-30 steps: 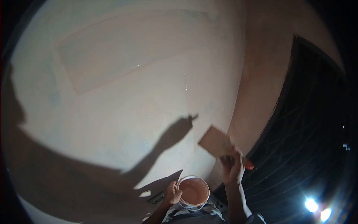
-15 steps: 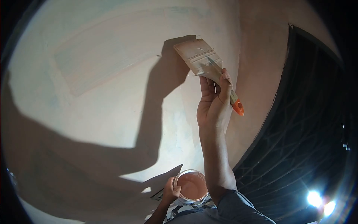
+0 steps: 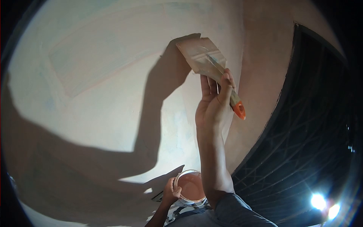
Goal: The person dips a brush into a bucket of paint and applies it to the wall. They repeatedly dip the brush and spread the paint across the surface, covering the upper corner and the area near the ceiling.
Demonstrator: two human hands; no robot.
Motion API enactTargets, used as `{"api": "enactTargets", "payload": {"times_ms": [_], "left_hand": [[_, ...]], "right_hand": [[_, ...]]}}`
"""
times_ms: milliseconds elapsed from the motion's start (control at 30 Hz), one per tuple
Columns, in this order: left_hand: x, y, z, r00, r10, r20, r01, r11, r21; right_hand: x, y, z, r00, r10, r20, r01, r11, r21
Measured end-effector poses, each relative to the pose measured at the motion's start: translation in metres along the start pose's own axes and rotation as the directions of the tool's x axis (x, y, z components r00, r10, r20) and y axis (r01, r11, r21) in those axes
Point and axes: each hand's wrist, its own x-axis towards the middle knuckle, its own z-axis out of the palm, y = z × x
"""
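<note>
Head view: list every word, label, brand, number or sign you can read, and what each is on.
No text can be read.
Wide flat paintbrush: no legible lettering.
Paint bucket: no legible label on the part that shows.
Wall and grey sleeve: none seen.

Near left, the left hand [image 3: 171, 192] carries the bucket [image 3: 189, 174], paint [image 3: 192, 188] inside; farther right, the right hand [image 3: 211, 109] carries the brush [image 3: 202, 56].

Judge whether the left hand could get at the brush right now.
Probably not: the left hand holds the bucket low, while the right hand grips the brush up near the wall.
</note>
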Motion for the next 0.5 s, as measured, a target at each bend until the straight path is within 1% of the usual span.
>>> {"api": "enactTargets", "payload": {"times_ms": [67,100,133,200,233,267,300,333,367,433,467,500], "left_hand": [[0.001,-0.005,0.000,1.000,0.014,0.001,-0.014,1.000,0.015],[0.000,-0.003,0.000,1.000,-0.015,0.012,0.015,1.000,0.003],[0.000,-0.002,-0.001,0.999,-0.042,0.021,0.042,0.999,-0.008],[0.000,-0.014,0.002,0.999,-0.030,0.018,0.030,0.999,-0.012],[0.001,-0.017,0.002,1.000,-0.019,0.015,0.020,1.000,-0.018],[0.004,-0.019,0.003,1.000,-0.014,0.011,0.014,1.000,-0.023],[0.004,-0.017,0.003,1.000,0.024,0.001,-0.024,0.999,-0.021],[0.001,-0.016,0.003,0.998,0.058,-0.004,-0.058,0.998,-0.017],[-0.001,-0.016,0.002,0.999,0.054,0.002,-0.054,0.998,-0.018],[0.001,-0.016,0.002,0.999,-0.029,0.039,0.031,0.998,-0.058],[0.001,-0.020,0.003,0.999,0.025,0.022,-0.024,0.999,-0.041],[0.001,-0.024,0.004,0.999,0.024,0.026,-0.023,0.999,-0.042]], "right_hand": [[0.000,0.009,-0.002,0.999,-0.012,0.036,0.012,1.000,0.019],[-0.001,0.014,-0.010,0.999,-0.016,0.037,0.015,1.000,0.017],[-0.006,0.016,-0.019,1.000,0.008,0.003,-0.008,1.000,-0.009],[-0.018,0.008,-0.035,0.996,0.064,-0.065,-0.069,0.994,-0.081],[-0.020,0.004,-0.040,0.996,0.064,-0.061,-0.069,0.994,-0.081],[-0.020,0.001,-0.043,0.997,0.061,-0.046,-0.065,0.995,-0.080],[-0.021,-0.002,-0.041,0.998,0.060,-0.036,-0.063,0.994,-0.084],[-0.019,-0.001,-0.037,0.999,0.043,-0.022,-0.044,0.998,-0.047],[-0.016,0.000,-0.030,0.999,0.042,-0.027,-0.043,0.998,-0.052],[-0.013,0.003,-0.015,0.998,0.005,0.061,-0.005,1.000,-0.006],[-0.011,0.007,-0.009,0.995,-0.014,0.094,0.012,1.000,0.024],[-0.010,0.010,-0.009,0.996,-0.016,0.092,0.014,1.000,0.021]]}}
